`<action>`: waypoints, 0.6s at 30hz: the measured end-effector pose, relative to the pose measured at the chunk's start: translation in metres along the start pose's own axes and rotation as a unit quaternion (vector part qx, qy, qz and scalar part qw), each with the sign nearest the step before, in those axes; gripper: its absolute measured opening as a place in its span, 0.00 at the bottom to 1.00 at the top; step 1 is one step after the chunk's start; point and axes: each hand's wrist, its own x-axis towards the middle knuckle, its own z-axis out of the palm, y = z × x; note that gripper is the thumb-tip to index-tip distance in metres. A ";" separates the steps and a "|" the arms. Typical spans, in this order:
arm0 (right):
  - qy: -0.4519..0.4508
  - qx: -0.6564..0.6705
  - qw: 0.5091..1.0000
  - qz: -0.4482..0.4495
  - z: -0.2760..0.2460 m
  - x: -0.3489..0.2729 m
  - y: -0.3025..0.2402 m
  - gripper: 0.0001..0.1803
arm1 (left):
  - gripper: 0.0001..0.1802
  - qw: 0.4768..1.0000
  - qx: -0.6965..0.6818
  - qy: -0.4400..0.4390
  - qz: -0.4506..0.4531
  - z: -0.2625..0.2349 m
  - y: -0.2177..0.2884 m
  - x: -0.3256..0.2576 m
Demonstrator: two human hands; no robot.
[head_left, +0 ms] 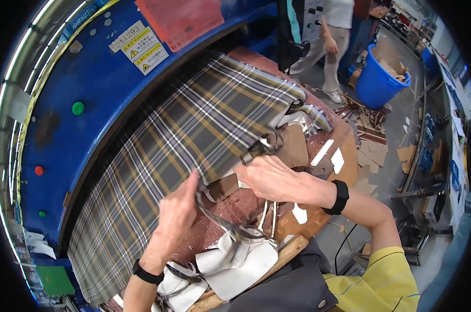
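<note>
A grey plaid fabric (178, 130) with white and mustard lines lies spread across a worn reddish cutting board (235, 208). My left hand (175, 213) is closed at the near edge of the fabric, thumb side up, with a narrow strip hanging beside it. My right hand (272, 179) has its fingers closed at the fabric's cut, ragged edge, where dark loops of it stick up. What lies inside the right fingers is partly hidden. A brown flat piece (222, 188) sits between the hands. White offcuts (240, 257) and thin strips lie in front of me.
A blue press machine (58, 130) with green and red buttons arches over the fabric's far side. A wooden rail (292, 249) runs along the near edge. Beyond, another person (331, 47) stands near a blue bin (381, 78) of scraps. Cardboard offcuts (368, 156) litter the floor.
</note>
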 end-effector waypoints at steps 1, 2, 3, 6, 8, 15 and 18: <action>-0.015 0.002 1.000 0.004 -0.004 0.006 0.002 0.13 | 0.27 0.997 -0.044 0.005 -0.063 -0.014 0.003 0.004; 0.004 -0.007 0.999 -0.043 -0.002 0.008 0.008 0.16 | 0.26 0.988 -0.088 0.011 -0.125 -0.023 0.004 0.008; 0.025 -0.019 0.995 -0.091 -0.002 0.009 0.014 0.19 | 0.21 0.978 -0.126 0.038 -0.164 -0.028 0.002 0.013; -0.018 -0.098 0.985 -0.141 0.008 0.015 0.018 0.33 | 0.20 0.956 -0.135 -0.031 -0.260 -0.042 0.003 0.031; -0.006 -0.175 0.970 -0.170 0.031 0.023 0.021 0.36 | 0.20 0.960 -0.131 -0.016 -0.247 -0.040 0.004 0.026; -0.130 -0.197 0.966 -0.103 0.029 0.076 0.018 0.28 | 0.22 0.971 -0.121 0.016 -0.204 -0.034 0.003 0.017; -0.045 -0.208 0.969 -0.127 0.028 0.086 0.027 0.15 | 0.24 0.976 -0.115 0.033 -0.184 -0.031 -0.003 0.017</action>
